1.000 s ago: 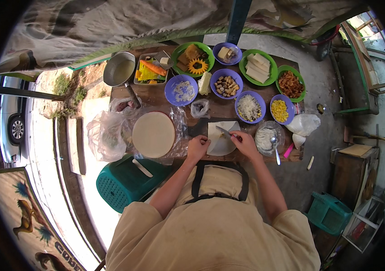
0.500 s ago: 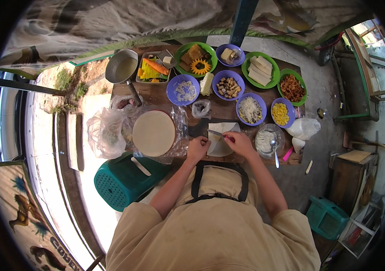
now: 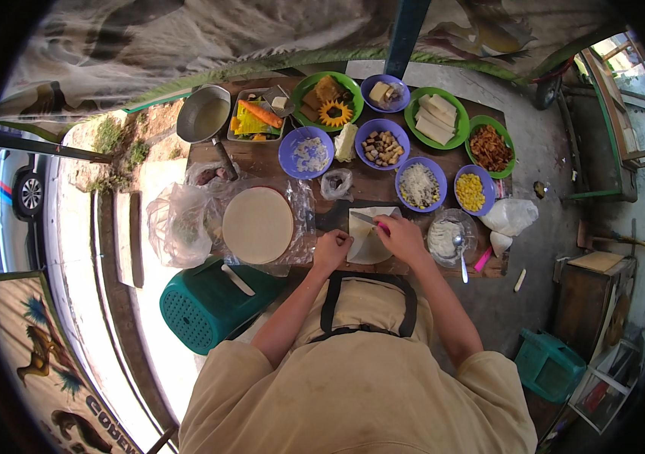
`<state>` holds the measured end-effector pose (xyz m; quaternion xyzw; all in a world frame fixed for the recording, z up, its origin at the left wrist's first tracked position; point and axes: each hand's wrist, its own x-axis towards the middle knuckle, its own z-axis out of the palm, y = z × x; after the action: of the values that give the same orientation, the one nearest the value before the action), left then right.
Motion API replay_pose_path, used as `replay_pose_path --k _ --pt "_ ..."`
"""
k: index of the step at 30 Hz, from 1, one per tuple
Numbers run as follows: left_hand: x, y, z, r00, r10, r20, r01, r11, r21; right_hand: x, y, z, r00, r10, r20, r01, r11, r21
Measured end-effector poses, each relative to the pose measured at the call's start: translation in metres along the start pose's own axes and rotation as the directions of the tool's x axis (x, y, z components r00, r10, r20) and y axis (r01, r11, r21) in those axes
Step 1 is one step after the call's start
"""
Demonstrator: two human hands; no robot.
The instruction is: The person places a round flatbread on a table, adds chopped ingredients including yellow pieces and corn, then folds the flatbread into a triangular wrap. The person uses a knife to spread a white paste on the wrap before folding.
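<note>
In my right hand (image 3: 401, 237) is a small knife (image 3: 363, 218) with a pinkish-red handle, its blade pointing left over the upper part of a pale, thin dough wrapper (image 3: 369, 248). My left hand (image 3: 333, 249) is closed beside the wrapper's left edge, fingertips pinched together; whether they grip the edge or a bit of filling cannot be made out. The wrapper lies on a dark board (image 3: 331, 218) at the table's near side. To the left, a stack of round wrappers (image 3: 258, 225) rests on clear plastic.
Bowls of corn (image 3: 470, 192), grated white food (image 3: 419, 185), browned cubes (image 3: 383, 147) and shredded brown filling (image 3: 490, 147) stand beyond my hands. A bowl of white paste (image 3: 449, 238) with a spoon sits at right. A saucepan (image 3: 204, 113) stands far left; a green stool (image 3: 212, 303) is below.
My right hand and the knife have shifted slightly, the blade tilting more steeply across the wrapper. My left hand stays nearly still. More of a vehicle shows at the far left.
</note>
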<state>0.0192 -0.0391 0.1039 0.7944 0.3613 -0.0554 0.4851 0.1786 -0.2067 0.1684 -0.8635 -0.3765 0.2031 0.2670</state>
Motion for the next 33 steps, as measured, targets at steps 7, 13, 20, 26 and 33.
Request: replay_pose_path --k 7,13,20,26,33 --pt "0.002 0.001 0.002 1.0 -0.005 -0.011 0.006 1.0 0.018 -0.004 0.005 -0.002 0.992 0.037 0.117 -0.034 0.999 -0.027" --pt "0.005 -0.003 0.007 1.0 0.0 -0.013 0.0 1.0 0.013 -0.03 0.023 0.002 0.981 0.158 -0.11 -0.134 0.97 0.203" --pt "0.009 0.0 0.006 0.999 -0.037 0.02 0.036 0.999 0.031 -0.037 0.016 0.015 0.981 0.189 -0.044 -0.174 0.959 0.225" --pt "0.002 0.007 -0.001 1.0 -0.017 -0.002 0.017 0.999 0.029 -0.069 0.031 0.007 0.974 0.207 0.093 -0.227 0.883 0.41" --pt "0.003 0.029 -0.003 0.97 0.21 -0.121 -0.206 0.978 0.042 -0.142 0.07 0.047 0.88 0.445 -0.168 -0.39 0.878 0.278"
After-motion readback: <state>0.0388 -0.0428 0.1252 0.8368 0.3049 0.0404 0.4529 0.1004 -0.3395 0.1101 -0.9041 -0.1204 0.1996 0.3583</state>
